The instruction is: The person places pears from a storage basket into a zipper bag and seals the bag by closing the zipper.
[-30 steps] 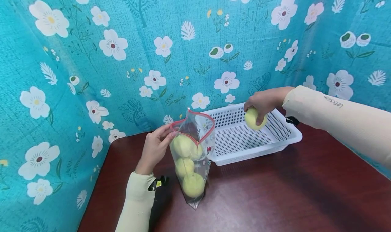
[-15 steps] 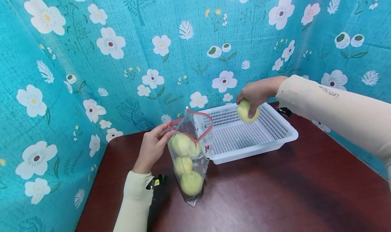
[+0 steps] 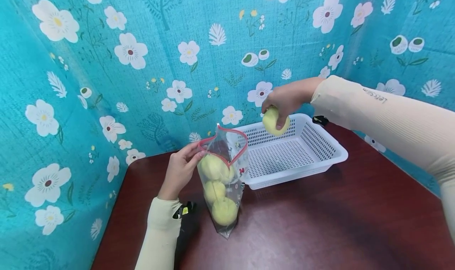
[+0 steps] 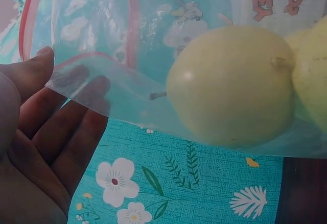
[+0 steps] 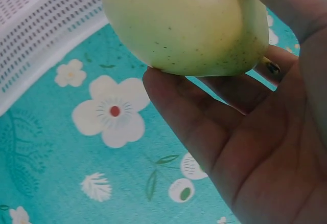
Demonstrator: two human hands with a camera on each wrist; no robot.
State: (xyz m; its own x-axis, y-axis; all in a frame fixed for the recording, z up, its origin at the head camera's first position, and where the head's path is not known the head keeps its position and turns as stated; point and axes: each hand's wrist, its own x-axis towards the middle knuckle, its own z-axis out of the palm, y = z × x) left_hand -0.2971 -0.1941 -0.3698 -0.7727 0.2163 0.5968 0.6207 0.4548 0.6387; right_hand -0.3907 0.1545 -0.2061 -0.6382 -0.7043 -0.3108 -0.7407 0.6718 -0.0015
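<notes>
At the left stands a clear zip bag (image 3: pixel 232 195) with a red zip rim, its mouth open, bearing printed figures. Several round yellow-green pears (image 3: pixel 224 211) are stacked inside it; one pear (image 4: pixel 232 86) shows its stem through the plastic. My left hand (image 3: pixel 180 170) pinches the bag's rim at its left side between thumb and fingers. Above the white basket, my right hand (image 3: pixel 289 98) grips another pear (image 3: pixel 274 121) from above. In the right wrist view the fingers (image 5: pixel 179 96) curl round that pear, whose skin has dark specks.
The white perforated basket (image 3: pixel 298 174) sits behind and right of the bag, close against it. Both are on a dark red-brown table (image 3: pixel 302 230). A blue flowered curtain (image 3: pixel 213 76) hangs along the back and sides.
My right hand has carried the pear leftward and up, from inside the basket to above its back part. The left hand keeps its pinch on the bag, which stays in place.
</notes>
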